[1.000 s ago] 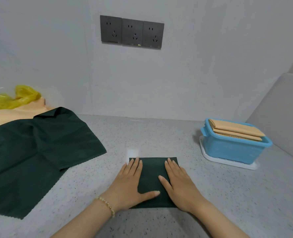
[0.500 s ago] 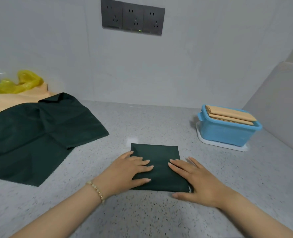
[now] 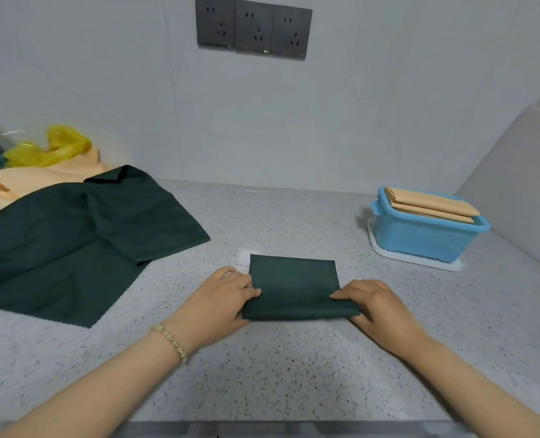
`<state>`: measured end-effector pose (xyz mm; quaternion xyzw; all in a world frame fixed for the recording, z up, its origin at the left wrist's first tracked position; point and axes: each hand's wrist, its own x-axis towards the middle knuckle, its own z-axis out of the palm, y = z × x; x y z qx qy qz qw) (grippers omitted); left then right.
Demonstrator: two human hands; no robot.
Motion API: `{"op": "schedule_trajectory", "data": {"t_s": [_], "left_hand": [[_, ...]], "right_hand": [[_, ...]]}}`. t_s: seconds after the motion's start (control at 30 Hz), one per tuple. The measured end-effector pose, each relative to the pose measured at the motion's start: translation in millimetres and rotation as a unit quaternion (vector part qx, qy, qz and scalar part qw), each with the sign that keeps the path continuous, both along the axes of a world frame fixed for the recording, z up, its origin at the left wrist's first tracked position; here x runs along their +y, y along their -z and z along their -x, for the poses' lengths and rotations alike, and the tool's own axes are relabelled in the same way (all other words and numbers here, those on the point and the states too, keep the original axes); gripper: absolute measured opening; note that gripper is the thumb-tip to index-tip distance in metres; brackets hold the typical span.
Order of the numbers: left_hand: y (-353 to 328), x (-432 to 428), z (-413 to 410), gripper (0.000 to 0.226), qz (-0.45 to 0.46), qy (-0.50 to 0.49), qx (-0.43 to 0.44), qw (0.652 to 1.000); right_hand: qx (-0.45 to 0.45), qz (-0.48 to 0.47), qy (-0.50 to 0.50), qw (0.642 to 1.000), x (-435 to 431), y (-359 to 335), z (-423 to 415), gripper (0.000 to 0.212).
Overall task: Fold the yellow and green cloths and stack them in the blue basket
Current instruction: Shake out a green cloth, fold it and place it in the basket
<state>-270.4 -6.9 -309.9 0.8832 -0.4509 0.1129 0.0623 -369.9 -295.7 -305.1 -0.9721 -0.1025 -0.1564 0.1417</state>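
The left hand (image 3: 223, 298) grips the left edge of the folded green cloth (image 3: 294, 284), its fingers curled over the fabric. The right hand (image 3: 374, 303) pinches the near right corner, fingers on top and thumb tucked below. A bead bracelet (image 3: 171, 341) circles the left wrist. The cloth lies at the centre of the frame as a neat rectangle on the speckled grey desk (image 3: 294, 374); its near edge looks slightly raised between the two hands (whether it has left the surface cannot be told).

At mid left, an unfolded green cloth (image 3: 72, 248) lies spread flat on the desk, well apart from the folded one. Behind it, peach cloths (image 3: 41, 180) sit in a loose pile with a crumpled yellow plastic bag (image 3: 52, 148) on top.

At mid right stands the blue basket (image 3: 427, 240) on a white tray (image 3: 420, 262), with folded yellow cloths (image 3: 430, 205) stacked up to its rim. Three dark wall sockets (image 3: 253, 26) sit in a row at the top centre.
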Motion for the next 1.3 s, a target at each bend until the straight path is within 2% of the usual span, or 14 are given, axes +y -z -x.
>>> {"op": "schedule_trajectory", "data": {"t_s": [0.1,0.13,0.27,0.43,0.63,0.73,0.8,0.87,0.93,1.03,1.17,1.3], "left_hand": [[2.2,2.6,-10.3,0.025,0.124,-0.023,0.043,0.991],[4.3,2.7,-12.2,0.024,0.158,-0.034,0.061,0.985],[11.9,-7.6,-17.5,0.035,0.263,-0.107,0.127,0.95],[14.3,-25.1,-31.9,0.05,0.285,-0.175,0.179,0.925],[19.2,-32.5,-35.6,0.048,0.295,-0.222,0.195,0.909],[17.3,-34.0,-35.8,0.048,0.296,-0.226,0.189,0.909],[14.9,-34.5,-37.3,0.05,0.298,-0.22,0.202,0.907],[13.9,-33.2,-37.5,0.05,0.296,-0.217,0.223,0.903],[10.7,-33.3,-38.1,0.051,0.281,-0.22,0.234,0.904],[3.3,-34.9,-42.4,0.051,0.23,-0.226,0.246,0.914],[-4.6,-37.9,-48.0,0.048,0.19,-0.237,0.269,0.914],[-8.4,-42.6,-49.8,0.047,0.155,-0.263,0.271,0.913]], "right_hand": [[0.025,-0.125,0.03,0.991,2.7,1.1,-4.7,0.011],[0.033,-0.16,0.047,0.985,4.0,2.2,-6.4,0.013],[0.036,-0.257,0.112,0.959,7.4,7.1,-16.9,0.031],[0.023,-0.312,0.187,0.931,16.4,14.7,-30.0,0.035],[-0.013,-0.251,0.236,0.939,21.7,19.8,-38.9,0.042],[-0.041,-0.204,0.254,0.944,27.7,15.0,-41.8,0.029],[-0.111,-0.122,0.219,0.962,35.0,6.8,-43.6,0.014],[-0.134,-0.055,0.139,0.98,47.0,0.3,-49.9,0.018],[-0.078,-0.026,0.081,0.993,60.5,-2.1,-61.1,0.033],[0.021,0.015,0.068,0.997,74.2,4.3,-80.6,0.05],[0.089,0.027,0.086,0.992,77.2,16.6,-92.2,0.051],[0.102,0.021,0.089,0.991,76.4,22.0,-93.1,0.05]]}}
